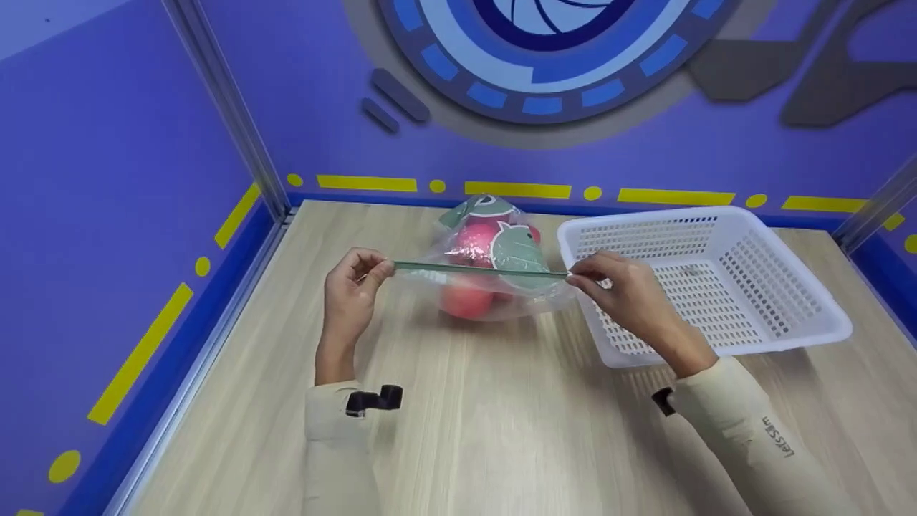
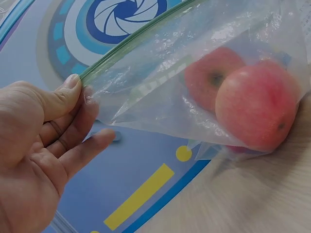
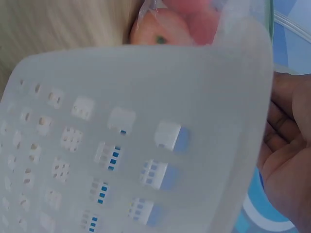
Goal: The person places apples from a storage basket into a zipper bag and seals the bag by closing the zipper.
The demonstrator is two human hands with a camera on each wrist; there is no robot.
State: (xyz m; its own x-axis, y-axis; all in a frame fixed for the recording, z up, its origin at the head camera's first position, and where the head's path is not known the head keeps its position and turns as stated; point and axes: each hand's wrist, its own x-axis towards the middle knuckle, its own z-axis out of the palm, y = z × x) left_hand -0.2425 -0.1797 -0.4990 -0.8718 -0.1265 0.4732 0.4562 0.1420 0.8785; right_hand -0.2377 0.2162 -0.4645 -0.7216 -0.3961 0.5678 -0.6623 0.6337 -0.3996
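Observation:
A clear zip bag [image 1: 521,256] with green printed shapes stands on the table, several red apples [image 1: 467,297] inside it. Its green zip strip [image 1: 480,269] is stretched straight across the top. My left hand [image 1: 349,297] pinches the strip's left end between thumb and index finger; in the left wrist view the other fingers of the left hand [image 2: 53,141] spread loosely below. At the opposite end, my right hand [image 1: 627,294] pinches the corner beside the basket. The basket wall hides those right fingertips in the right wrist view.
A white perforated plastic basket [image 1: 795,301] stands to the right, its left rim close to the bag and under the right hand. The wooden table [image 1: 458,430] meets blue panels [image 1: 315,136] at the back and left, with a metal post [image 1: 229,107] at the corner.

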